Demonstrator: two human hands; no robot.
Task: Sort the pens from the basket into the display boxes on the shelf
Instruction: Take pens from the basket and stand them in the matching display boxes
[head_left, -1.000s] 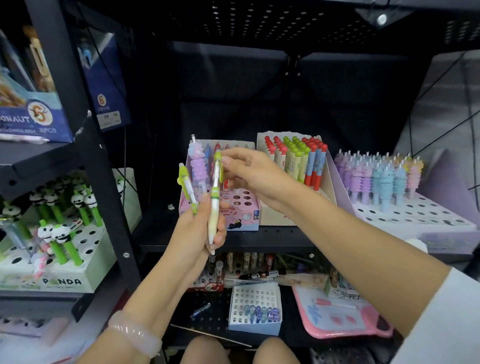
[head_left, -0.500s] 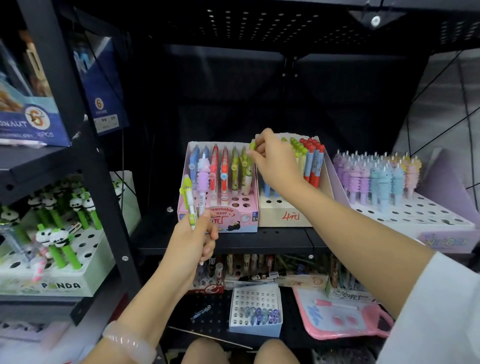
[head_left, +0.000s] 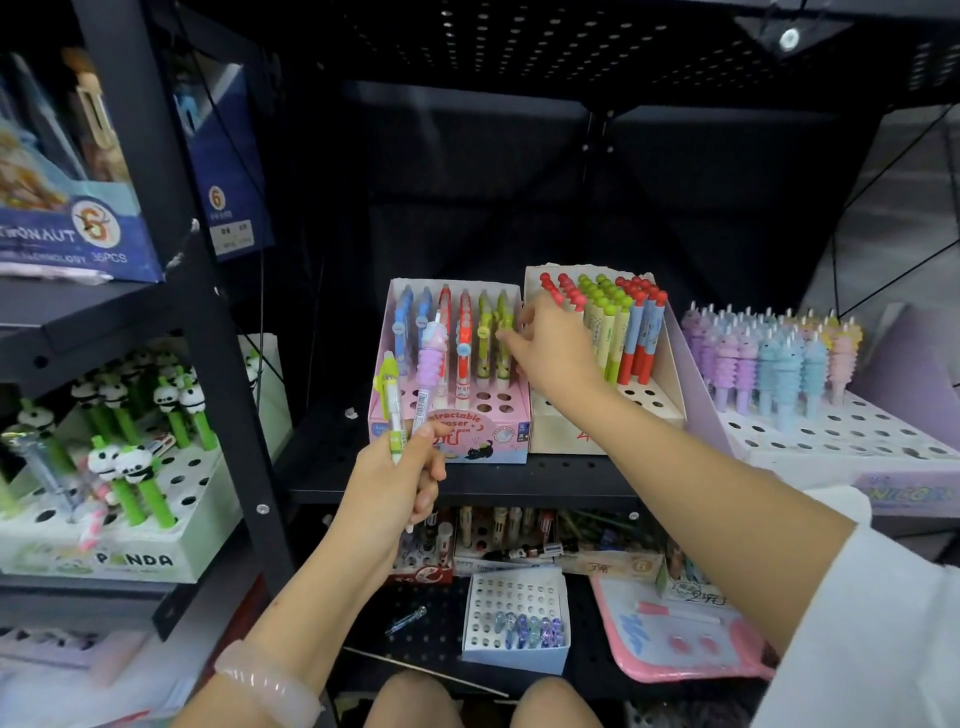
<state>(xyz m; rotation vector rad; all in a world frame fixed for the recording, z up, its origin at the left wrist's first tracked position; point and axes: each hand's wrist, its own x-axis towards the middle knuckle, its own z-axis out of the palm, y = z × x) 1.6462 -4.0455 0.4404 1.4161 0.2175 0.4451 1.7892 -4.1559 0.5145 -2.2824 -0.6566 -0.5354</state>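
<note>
My left hand (head_left: 389, 483) grips two pens upright in front of the shelf: a green one (head_left: 389, 400) and a purple spiral one with a pastel top (head_left: 430, 364). Behind them stands the pink display box (head_left: 467, 441) with blue, red and green pens in rows. My right hand (head_left: 556, 348) reaches over to that box's right column, and its fingertips pinch a green pen (head_left: 503, 358) standing there. Right of it is a beige box (head_left: 597, 431) with red- and green-capped pens. No basket shows.
A purple-white tray of pastel spiral pens (head_left: 831, 436) sits at the right of the shelf. A panda pen box (head_left: 130, 561) stands on the left rack. Below are a small white holed box (head_left: 514, 649) and a pink board (head_left: 675, 639). A black post (head_left: 208, 312) divides the racks.
My right hand took a green pen from my left hand, carried it to the shelf and came down at the pink box's right column. My left hand sank a little with two pens.
</note>
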